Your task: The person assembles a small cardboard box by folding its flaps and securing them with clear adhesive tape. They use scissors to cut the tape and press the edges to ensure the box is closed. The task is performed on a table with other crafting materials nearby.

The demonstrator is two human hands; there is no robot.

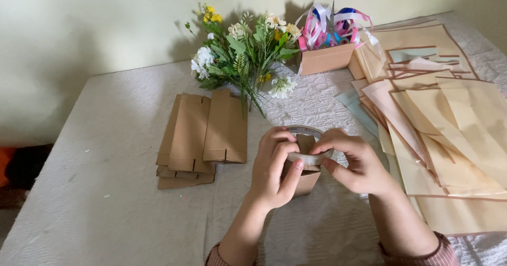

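I work in what looks like a home room turned into a craft corner; the table (105,202) before me is covered with a white textured cloth, more like a bedspread than a workbench top; it stands against a plain pale wall (79,23) with no shelves or tools; a bunch of flowers (240,55) lies at the far edge; beside it sits a small cardboard box (325,59) stuffed with coloured ribbons (332,26); flat folded cardboard pieces (203,134) are stacked to my left; sheets of tan and peach paper (449,123) spread out to my right; it all suggests handmade gift packing at home rather than a shop.
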